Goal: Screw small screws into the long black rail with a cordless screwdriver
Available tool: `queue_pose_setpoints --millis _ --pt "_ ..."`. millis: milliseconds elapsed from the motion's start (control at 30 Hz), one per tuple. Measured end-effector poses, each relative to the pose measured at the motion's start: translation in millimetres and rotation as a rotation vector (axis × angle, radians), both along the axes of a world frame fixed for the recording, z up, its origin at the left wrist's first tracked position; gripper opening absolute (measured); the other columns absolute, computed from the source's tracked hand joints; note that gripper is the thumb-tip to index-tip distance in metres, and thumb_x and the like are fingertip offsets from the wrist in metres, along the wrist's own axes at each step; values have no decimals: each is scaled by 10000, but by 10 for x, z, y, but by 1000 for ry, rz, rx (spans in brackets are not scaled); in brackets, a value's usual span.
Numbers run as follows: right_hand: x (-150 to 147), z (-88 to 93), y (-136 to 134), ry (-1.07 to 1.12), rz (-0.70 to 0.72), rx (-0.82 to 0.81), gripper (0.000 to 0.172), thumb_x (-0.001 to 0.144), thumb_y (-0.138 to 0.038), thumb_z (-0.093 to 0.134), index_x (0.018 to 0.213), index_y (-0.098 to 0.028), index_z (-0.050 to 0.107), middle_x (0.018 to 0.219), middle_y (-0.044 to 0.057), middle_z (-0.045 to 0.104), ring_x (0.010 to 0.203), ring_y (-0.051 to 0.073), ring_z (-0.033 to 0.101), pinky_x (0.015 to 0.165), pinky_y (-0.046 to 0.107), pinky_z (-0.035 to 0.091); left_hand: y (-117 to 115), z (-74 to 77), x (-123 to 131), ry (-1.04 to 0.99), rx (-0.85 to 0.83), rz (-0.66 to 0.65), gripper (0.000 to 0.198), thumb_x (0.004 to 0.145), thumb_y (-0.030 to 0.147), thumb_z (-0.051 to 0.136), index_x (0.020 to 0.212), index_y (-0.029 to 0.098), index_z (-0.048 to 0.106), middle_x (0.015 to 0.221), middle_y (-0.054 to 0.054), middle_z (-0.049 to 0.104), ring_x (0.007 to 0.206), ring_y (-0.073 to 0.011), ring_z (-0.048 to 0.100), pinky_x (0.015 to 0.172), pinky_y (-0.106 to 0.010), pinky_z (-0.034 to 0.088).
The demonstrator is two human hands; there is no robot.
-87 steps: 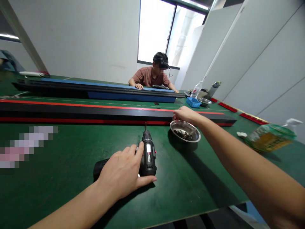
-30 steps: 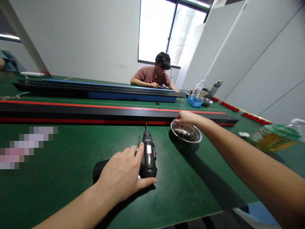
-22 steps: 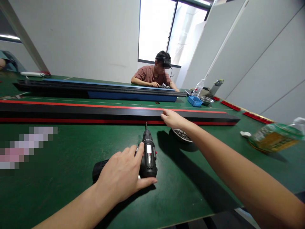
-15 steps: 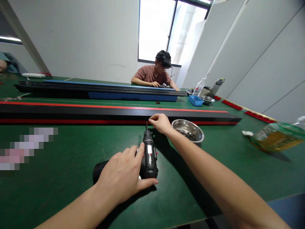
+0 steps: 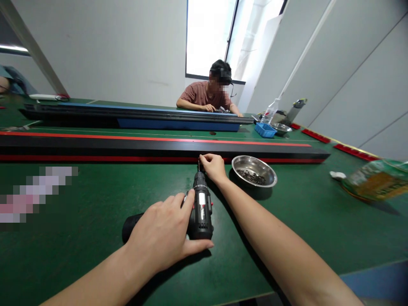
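A black power drill [image 5: 202, 214] is laid on its side on the green table [image 5: 79, 259], its long axis pointed almost straight away from the wearer, with the thin bit [image 5: 199, 165] aimed toward the front face of a long black-and-red bar [image 5: 127, 146]. The body is gripped by the left hand [image 5: 164, 229]: its fingers are wrapped over the handle side, and the thumb is laid behind the rear end. The base of the handle is left showing, sticking out to the left of that hand.

At the bit's tip the right hand [image 5: 213, 166] is placed, reached in from the right, its thumb and finger drawn together. From those fingertips, the drill is found straight back toward the wearer, in line with the bit; the tip is nearer to the right hand, the body to the left. Whether a small piece is pinched there cannot be told, as the spot is too small and partly covered.

Just beside the right hand, a steel bowl [image 5: 255, 162] is set, its bottom strewn with small dark pieces [image 5: 253, 177]. Beyond the bar, a blue-and-black bar [image 5: 178, 124] is laid roughly parallel. Farther off, a blue basket [image 5: 265, 131] is seen, and a co-worker [image 5: 199, 95] is seated across the table.
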State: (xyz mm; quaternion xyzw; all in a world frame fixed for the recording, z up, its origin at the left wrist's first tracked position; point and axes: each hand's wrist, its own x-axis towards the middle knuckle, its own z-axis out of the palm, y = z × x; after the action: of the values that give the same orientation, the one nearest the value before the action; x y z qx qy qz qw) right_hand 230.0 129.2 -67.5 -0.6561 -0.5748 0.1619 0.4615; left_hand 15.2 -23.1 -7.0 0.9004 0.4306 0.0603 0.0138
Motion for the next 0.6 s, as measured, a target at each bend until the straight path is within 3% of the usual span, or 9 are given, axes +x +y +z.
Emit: queue_pose_setpoints --millis 600 --pt "9 4 39 -40 -17 -106 243 902 -349 662 847 -183 831 823 83 806 774 213 757 709 255 530 -12 23 1 7 -18 4 963 771 832 619 1498 213 492 1223 -146 692 1051 -345 687 857 -456 574"
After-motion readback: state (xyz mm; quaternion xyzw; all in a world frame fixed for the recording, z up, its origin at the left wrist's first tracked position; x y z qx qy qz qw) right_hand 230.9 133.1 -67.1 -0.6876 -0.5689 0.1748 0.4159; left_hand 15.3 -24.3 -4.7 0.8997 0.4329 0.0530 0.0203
